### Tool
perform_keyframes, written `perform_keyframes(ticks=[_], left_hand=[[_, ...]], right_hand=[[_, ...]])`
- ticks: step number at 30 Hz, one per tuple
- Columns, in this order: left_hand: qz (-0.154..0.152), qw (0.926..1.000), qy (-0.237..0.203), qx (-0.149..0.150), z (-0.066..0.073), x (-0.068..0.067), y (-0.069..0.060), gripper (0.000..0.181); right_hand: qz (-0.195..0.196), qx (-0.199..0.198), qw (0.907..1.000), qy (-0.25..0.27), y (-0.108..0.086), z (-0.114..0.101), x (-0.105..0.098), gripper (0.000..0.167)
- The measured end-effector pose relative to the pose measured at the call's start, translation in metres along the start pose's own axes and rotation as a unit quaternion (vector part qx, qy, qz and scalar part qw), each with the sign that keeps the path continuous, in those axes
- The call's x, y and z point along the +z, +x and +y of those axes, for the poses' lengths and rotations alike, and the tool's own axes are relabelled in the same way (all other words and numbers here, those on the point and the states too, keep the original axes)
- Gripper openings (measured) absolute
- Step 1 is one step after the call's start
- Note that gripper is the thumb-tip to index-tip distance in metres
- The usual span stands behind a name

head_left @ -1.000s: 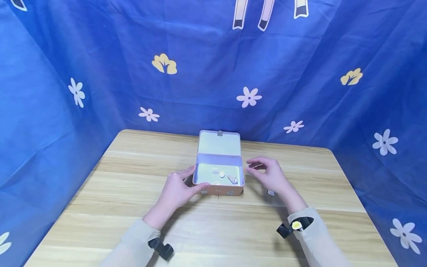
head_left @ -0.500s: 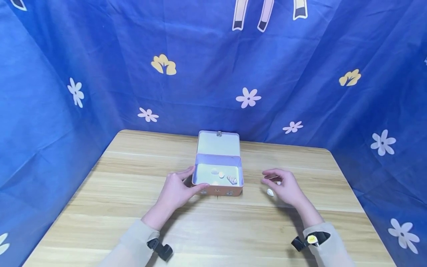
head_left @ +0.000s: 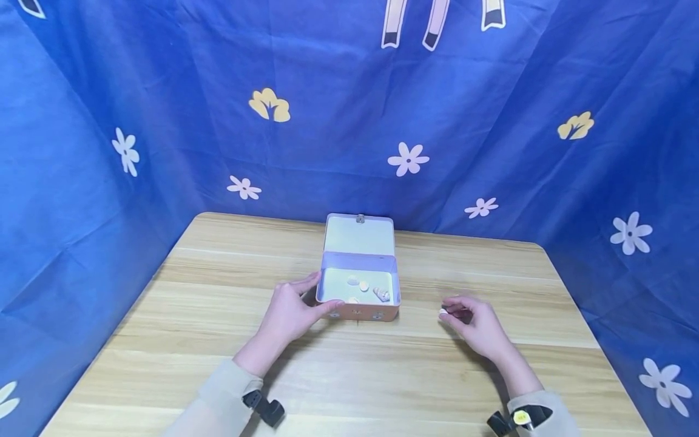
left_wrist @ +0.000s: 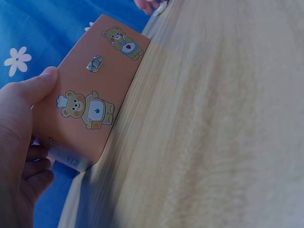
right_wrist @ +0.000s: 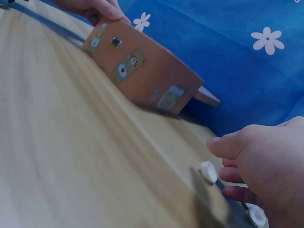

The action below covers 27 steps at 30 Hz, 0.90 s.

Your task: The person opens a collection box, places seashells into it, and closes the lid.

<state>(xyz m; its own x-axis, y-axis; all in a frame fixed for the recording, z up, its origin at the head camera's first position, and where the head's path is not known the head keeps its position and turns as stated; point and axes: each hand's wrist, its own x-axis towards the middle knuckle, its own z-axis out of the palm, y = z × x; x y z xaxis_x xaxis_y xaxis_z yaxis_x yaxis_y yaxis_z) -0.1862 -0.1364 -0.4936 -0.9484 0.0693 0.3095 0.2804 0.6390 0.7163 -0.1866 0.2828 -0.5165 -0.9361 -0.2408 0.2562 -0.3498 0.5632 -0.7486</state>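
A brown tin box with bear pictures stands on the wooden table, its lid raised at the back. My left hand grips the box's left side, thumb on the front rim and fingers along the side. Inside lie several shells, among them a spiral shell and a small white shell. Right of the box, my right hand reaches low with bent fingers around a white shell; in the right wrist view a gap shows between shell and fingers. Another ridged shell lies partly hidden under that hand.
The wooden table reaches back to a blue cloth with flower prints, which hangs behind and at both sides. A metal clasp sits on the box's front. Each sleeve carries a black wrist camera.
My right hand has moved away from the box, to the right and then down toward the white shell. My left hand has stayed on the box, which has not moved.
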Motion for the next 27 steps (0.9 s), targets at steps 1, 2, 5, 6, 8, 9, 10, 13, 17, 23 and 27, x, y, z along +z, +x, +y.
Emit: perform_keyframes(ticks=[1, 2, 5, 6, 8, 9, 10, 13, 17, 23, 27], left_hand=[[0.001, 1.0, 0.001, 0.001, 0.0, 0.0, 0.0, 0.097], [0.003, 1.0, 0.001, 0.003, -0.001, 0.001, 0.0, 0.097], [0.005, 1.0, -0.002, 0.004, -0.002, 0.001, 0.0, 0.097], [0.006, 1.0, -0.003, 0.004, -0.002, 0.001, 0.0, 0.097], [0.007, 0.9999, -0.007, 0.005, -0.002, 0.001, 0.0, 0.096], [0.008, 0.9999, -0.007, 0.006, -0.002, 0.001, -0.001, 0.096], [0.008, 0.9999, -0.007, 0.006, -0.002, 0.001, -0.001, 0.095], [0.008, 0.9999, -0.004, 0.006, -0.002, 0.002, -0.001, 0.095], [0.007, 1.0, -0.005, 0.004, -0.001, 0.002, -0.002, 0.094], [0.01, 0.9999, -0.011, 0.004, 0.001, 0.002, -0.002, 0.094], [0.011, 0.9999, -0.008, 0.003, 0.0, 0.003, -0.002, 0.094]], right_hand=[[0.004, -0.005, 1.0, -0.004, -0.002, 0.002, 0.0, 0.029], [0.009, -0.011, 0.9999, -0.008, -0.003, 0.003, 0.001, 0.029], [0.025, -0.028, 0.9991, -0.02, -0.005, 0.007, 0.002, 0.03], [0.03, -0.032, 0.9988, -0.024, -0.006, 0.008, 0.003, 0.03], [0.037, -0.039, 0.9981, -0.031, -0.007, 0.009, 0.004, 0.031], [0.039, -0.042, 0.9978, -0.034, -0.008, 0.01, 0.005, 0.032], [0.04, -0.045, 0.9975, -0.037, -0.009, 0.01, 0.006, 0.033], [0.043, -0.05, 0.9969, -0.042, -0.01, 0.011, 0.009, 0.034], [0.048, -0.054, 0.9964, -0.044, -0.011, 0.012, 0.013, 0.034], [0.051, -0.049, 0.9953, -0.067, -0.01, 0.015, 0.017, 0.028], [0.046, -0.048, 0.9954, -0.069, -0.01, 0.014, 0.018, 0.025]])
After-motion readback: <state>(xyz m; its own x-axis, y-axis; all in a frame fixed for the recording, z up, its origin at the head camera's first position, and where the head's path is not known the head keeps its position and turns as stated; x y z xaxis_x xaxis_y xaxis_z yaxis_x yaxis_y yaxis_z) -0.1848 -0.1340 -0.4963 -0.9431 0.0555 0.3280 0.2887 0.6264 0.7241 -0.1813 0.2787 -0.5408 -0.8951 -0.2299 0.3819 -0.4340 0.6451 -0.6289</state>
